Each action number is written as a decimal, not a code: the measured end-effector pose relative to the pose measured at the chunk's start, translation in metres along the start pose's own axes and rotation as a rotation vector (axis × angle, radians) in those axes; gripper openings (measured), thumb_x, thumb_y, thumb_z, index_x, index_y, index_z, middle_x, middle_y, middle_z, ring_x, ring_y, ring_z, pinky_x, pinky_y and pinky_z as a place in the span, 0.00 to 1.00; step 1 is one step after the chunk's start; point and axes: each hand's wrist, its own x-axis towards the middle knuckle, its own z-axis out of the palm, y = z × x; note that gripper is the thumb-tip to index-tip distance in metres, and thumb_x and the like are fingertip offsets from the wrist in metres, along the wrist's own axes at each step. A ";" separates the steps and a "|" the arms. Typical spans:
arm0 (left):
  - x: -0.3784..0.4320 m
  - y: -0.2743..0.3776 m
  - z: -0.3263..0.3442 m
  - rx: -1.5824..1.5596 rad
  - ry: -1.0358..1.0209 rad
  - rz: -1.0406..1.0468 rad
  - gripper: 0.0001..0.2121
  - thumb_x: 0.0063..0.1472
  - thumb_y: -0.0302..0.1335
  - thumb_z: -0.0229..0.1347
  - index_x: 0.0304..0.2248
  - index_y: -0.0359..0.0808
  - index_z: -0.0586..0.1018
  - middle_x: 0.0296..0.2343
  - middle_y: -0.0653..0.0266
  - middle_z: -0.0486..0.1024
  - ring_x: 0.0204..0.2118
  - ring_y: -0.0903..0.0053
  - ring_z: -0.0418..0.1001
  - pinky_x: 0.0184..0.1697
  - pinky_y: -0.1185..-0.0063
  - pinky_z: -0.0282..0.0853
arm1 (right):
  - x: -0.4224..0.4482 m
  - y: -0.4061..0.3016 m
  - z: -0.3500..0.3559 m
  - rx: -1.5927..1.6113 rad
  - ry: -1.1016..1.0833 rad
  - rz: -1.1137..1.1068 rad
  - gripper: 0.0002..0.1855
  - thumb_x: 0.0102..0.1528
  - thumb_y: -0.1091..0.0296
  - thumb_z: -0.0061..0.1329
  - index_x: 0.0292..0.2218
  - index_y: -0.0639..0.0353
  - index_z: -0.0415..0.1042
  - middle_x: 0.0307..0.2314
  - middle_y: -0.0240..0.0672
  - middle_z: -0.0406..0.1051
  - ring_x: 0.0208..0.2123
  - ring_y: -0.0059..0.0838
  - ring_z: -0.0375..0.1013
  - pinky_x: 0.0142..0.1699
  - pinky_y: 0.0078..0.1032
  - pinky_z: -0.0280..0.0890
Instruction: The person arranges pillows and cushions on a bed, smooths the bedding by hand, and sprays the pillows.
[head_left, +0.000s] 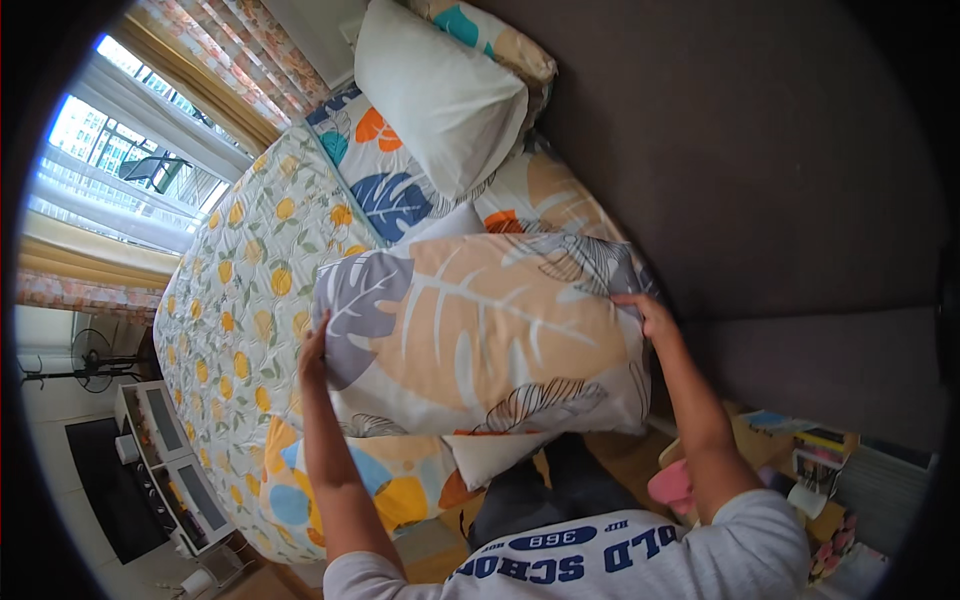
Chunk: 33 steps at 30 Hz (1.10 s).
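Observation:
A pillow in a leaf-print pillowcase (487, 330) lies flat between my two hands, above the bed. My left hand (313, 349) grips its left end, at the grey leaf. At the opposite end my right hand (645, 311) holds the edge, with a finger over the top. Beneath the pillow, parts of white pillows show at its far edge and near my legs (495, 457). Farther up the bed, a white pillow (442, 97) leans on another patterned pillow (495, 41). A lemon-print quilt (247, 322) covers the left of the bed, beside the leaf-print sheet (390, 187).
A dark padded headboard (750, 172) runs along the right. A folded cloth with coloured shapes (360, 480) is on the near bed edge. At lower right stands a cluttered bedside table (757, 442) with a pink object (671, 484). Curtained windows, a fan and a television are at left.

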 end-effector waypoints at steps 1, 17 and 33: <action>-0.029 0.035 0.027 -0.106 0.043 0.058 0.48 0.40 0.54 0.56 0.49 0.22 0.54 0.42 0.47 0.63 0.42 0.69 0.65 0.44 0.75 0.61 | -0.027 -0.002 -0.013 -0.198 -0.031 -0.333 0.26 0.45 0.50 0.47 0.37 0.67 0.66 0.33 0.42 0.68 0.36 0.34 0.68 0.44 0.29 0.60; -0.015 0.370 0.298 0.053 -0.695 0.727 0.13 0.55 0.32 0.49 0.39 0.35 0.69 0.29 0.70 0.66 0.33 0.83 0.61 0.37 0.78 0.61 | -0.201 0.033 0.039 0.255 0.893 -0.599 0.32 0.37 0.88 0.48 0.46 0.69 0.57 0.47 0.41 0.57 0.47 0.33 0.58 0.52 0.28 0.52; 0.090 0.355 0.474 -0.357 -0.544 0.523 0.09 0.52 0.22 0.42 0.33 0.35 0.71 0.23 0.66 0.68 0.25 0.82 0.64 0.25 0.81 0.59 | -0.088 0.071 -0.046 0.457 0.954 -0.499 0.26 0.36 0.88 0.46 0.41 0.66 0.62 0.40 0.38 0.63 0.40 0.29 0.63 0.44 0.22 0.60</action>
